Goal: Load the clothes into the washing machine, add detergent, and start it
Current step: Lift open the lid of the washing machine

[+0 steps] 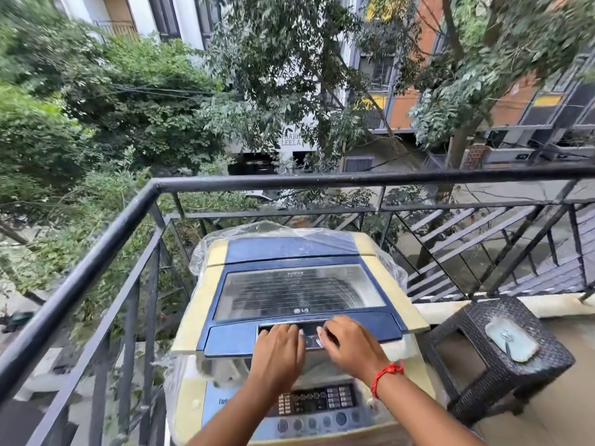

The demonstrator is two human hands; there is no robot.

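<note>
A top-loading washing machine with a cream body stands against the balcony railing, partly wrapped in clear plastic. Its blue-framed lid has a glass window, and the lid's front edge looks slightly raised above the body. My left hand and my right hand lie side by side on the dark handle recess at the lid's front, fingers curled into it. Below my wrists is the control panel with buttons and a small display. No clothes or detergent are in view.
A black metal railing encloses the balcony on the left and far side, with trees and a street below. To the right of the machine stands a dark wicker stool with a flat pale blue object on top.
</note>
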